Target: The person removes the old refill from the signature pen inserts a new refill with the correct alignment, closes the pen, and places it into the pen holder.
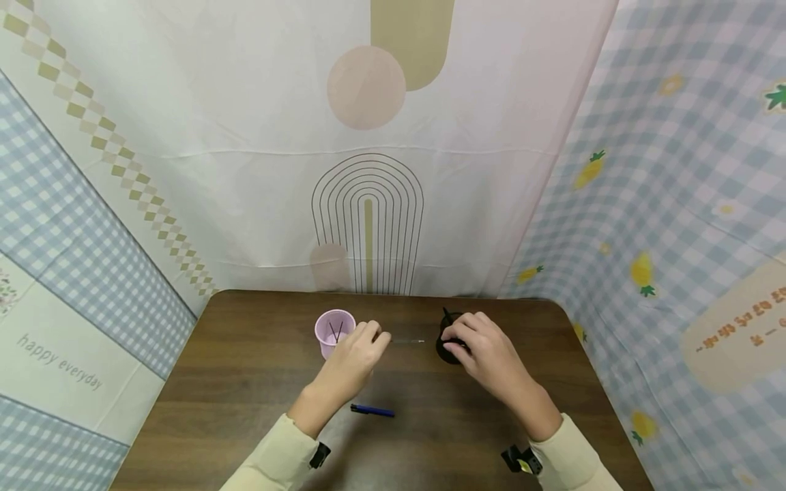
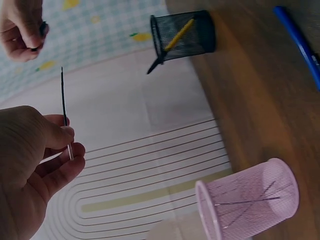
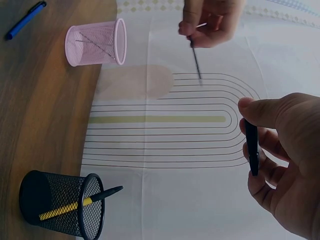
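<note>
In my left hand (image 1: 355, 356), thumb and fingers pinch a thin pen refill (image 2: 63, 97), dark along most of its length with a clear tail end. It points toward my right hand (image 1: 490, 353). That hand grips a short, slim black pen piece (image 3: 252, 145) between thumb and fingers; whether it is a cap or a barrel I cannot tell. Beside my left hand stands a pink mesh cup (image 1: 327, 348) with two thin dark sticks (image 2: 247, 201) in it. My right hand overlaps a black mesh pen holder (image 3: 60, 182) in the head view; a yellow-and-black pen (image 3: 75, 206) leans in it.
A blue pen (image 1: 372, 410) lies on the brown wooden table (image 1: 430, 443), nearer to me than the cups. Behind the table hangs a pale patterned cloth (image 1: 264, 204), with checked cloth (image 1: 614, 239) along the right side.
</note>
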{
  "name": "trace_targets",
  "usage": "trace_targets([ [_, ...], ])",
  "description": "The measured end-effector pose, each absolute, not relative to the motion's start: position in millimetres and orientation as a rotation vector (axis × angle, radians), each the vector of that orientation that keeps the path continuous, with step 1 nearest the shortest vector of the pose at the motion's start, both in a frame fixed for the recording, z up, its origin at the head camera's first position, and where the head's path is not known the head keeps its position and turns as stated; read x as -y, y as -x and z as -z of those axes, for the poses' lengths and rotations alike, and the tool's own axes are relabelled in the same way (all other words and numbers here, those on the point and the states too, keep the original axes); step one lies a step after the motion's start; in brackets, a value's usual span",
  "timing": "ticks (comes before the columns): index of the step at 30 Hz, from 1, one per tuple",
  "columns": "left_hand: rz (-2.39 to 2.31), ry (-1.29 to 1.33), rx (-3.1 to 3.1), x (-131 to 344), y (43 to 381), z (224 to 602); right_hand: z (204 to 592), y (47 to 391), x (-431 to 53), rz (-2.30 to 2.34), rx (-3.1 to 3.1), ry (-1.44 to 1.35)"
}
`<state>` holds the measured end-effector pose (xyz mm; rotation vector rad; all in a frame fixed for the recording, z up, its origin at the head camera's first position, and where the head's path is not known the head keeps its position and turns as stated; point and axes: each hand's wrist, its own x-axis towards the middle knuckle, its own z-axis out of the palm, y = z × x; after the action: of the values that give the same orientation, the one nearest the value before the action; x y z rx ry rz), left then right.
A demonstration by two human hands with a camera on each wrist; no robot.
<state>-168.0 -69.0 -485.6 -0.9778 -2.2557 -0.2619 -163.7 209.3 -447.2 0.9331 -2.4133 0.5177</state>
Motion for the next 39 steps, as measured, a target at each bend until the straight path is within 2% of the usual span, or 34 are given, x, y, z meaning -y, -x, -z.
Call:
trace_targets([
  [20, 0.215, 1.026, 2.324, 64, 178, 527, 449, 163, -210, -0.600, 2.430, -0.925],
  [39, 0.161, 1.006, 2.392, 57, 176, 546, 458, 166, -213, -0.750, 2.404, -0.924],
])
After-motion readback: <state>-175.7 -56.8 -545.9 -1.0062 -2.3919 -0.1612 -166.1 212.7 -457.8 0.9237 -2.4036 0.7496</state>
